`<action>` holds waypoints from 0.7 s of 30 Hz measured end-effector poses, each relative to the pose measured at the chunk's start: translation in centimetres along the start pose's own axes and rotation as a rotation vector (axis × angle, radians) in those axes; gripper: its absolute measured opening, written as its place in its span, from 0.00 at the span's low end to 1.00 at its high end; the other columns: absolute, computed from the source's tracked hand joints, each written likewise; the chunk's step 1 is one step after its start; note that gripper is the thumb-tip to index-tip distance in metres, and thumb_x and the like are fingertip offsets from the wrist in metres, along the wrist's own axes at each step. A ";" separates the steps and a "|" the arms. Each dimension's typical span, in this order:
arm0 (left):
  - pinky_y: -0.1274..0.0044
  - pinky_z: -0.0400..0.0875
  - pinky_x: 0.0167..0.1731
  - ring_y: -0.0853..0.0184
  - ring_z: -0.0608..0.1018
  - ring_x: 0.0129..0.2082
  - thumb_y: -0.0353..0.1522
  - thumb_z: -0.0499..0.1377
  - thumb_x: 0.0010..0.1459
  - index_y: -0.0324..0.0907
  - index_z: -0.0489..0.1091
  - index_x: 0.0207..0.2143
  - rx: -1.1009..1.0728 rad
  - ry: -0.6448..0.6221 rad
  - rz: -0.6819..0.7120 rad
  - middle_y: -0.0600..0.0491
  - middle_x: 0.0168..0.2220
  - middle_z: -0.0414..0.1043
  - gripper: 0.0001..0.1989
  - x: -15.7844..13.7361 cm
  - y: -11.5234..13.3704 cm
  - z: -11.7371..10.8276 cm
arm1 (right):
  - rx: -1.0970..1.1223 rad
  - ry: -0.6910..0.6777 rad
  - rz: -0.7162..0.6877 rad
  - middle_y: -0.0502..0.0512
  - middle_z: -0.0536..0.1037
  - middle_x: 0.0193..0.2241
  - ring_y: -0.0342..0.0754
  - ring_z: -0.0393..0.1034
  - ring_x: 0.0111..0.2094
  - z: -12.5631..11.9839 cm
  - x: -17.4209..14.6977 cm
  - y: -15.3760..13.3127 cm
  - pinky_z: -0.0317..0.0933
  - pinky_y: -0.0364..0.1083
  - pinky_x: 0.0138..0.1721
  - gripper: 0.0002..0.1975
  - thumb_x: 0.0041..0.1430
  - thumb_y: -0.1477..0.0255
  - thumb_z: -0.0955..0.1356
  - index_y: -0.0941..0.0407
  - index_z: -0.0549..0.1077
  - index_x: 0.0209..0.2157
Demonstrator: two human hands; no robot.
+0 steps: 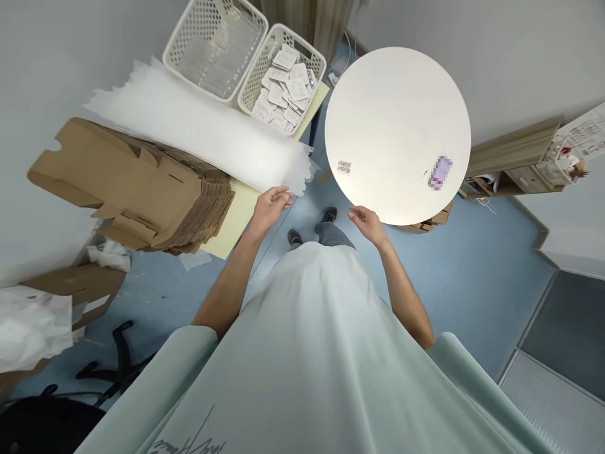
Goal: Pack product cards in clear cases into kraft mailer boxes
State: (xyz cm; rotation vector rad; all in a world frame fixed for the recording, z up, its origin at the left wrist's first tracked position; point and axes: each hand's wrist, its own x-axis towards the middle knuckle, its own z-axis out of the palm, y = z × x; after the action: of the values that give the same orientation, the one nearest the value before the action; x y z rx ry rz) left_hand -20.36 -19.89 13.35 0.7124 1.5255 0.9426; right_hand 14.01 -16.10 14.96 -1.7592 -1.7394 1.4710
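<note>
My left hand (270, 211) is held out beside the near end of a stack of white sheets (203, 126) with ragged edges. Its fingers are loosely bent and apart, and nothing shows in them. Close to the lower left rim of a round white table (397, 113) is my right hand (367, 224), also loosely open with no object in it. On that table lie a small set of reddish-brown round pieces (344, 166) and a pixelated purple item (440, 173) whose kind I cannot make out.
Folded brown cardboard boxes (127, 183) are stacked left of the sheets. Behind stand a white basket (172, 53) of clear plastic pieces and a smaller basket (244, 94) of white packets (286, 82). A black chair (51, 419) is lower left; a wooden shelf (520, 151) is right.
</note>
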 end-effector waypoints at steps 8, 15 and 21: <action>0.60 0.82 0.59 0.57 0.87 0.50 0.45 0.67 0.65 0.41 0.78 0.57 -0.008 0.072 0.074 0.38 0.57 0.85 0.24 3.4 3.9 -0.2 | 0.046 -0.030 -0.100 0.63 0.89 0.52 0.61 0.86 0.53 -2.0 6.8 -2.8 0.78 0.63 0.62 0.29 0.67 0.44 0.74 0.53 0.84 0.55; 0.59 0.82 0.60 0.57 0.87 0.50 0.46 0.67 0.64 0.43 0.78 0.56 0.013 0.191 0.071 0.41 0.56 0.85 0.23 8.2 7.7 0.9 | 0.102 -0.107 -0.187 0.62 0.89 0.54 0.60 0.85 0.54 -4.5 13.1 -6.5 0.78 0.61 0.62 0.27 0.69 0.46 0.74 0.52 0.84 0.56; 0.58 0.82 0.59 0.56 0.87 0.50 0.46 0.67 0.63 0.43 0.78 0.56 0.051 0.292 0.057 0.41 0.56 0.85 0.24 11.9 9.6 0.3 | 0.117 -0.183 -0.184 0.60 0.89 0.53 0.58 0.85 0.55 -6.5 16.9 -8.5 0.77 0.61 0.64 0.25 0.71 0.47 0.73 0.50 0.84 0.56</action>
State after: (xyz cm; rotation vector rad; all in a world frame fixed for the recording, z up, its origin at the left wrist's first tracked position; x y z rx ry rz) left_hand -22.64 -4.94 15.78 0.6790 1.7978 1.0898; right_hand 10.09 3.45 16.71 -1.4053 -1.8061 1.6585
